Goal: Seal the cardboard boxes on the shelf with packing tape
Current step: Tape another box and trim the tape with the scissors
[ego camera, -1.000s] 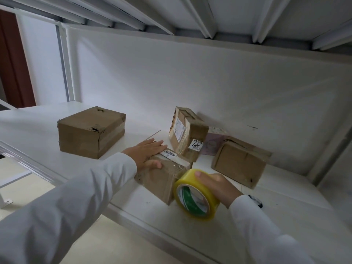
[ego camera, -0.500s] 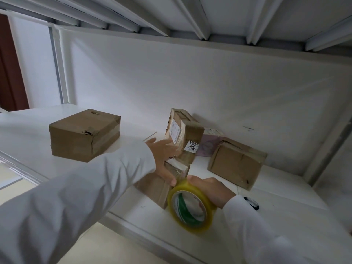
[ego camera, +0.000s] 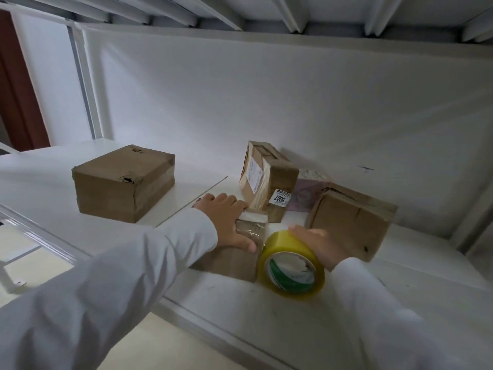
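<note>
Small box (ego camera: 234, 259) pressed under flat left hand (ego camera: 229, 222); right hand (ego camera: 320, 244) grips tape roll (ego camera: 292, 265)

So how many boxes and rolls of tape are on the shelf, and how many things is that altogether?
Brown cardboard boxes: 4. One alone on the left, one under the left hand, one tilted with a 5007 sticker, one on the right.
Yellow tape rolls: 1, held in the right hand.
Purplish flat parcels: 1.
Total: 6
</note>
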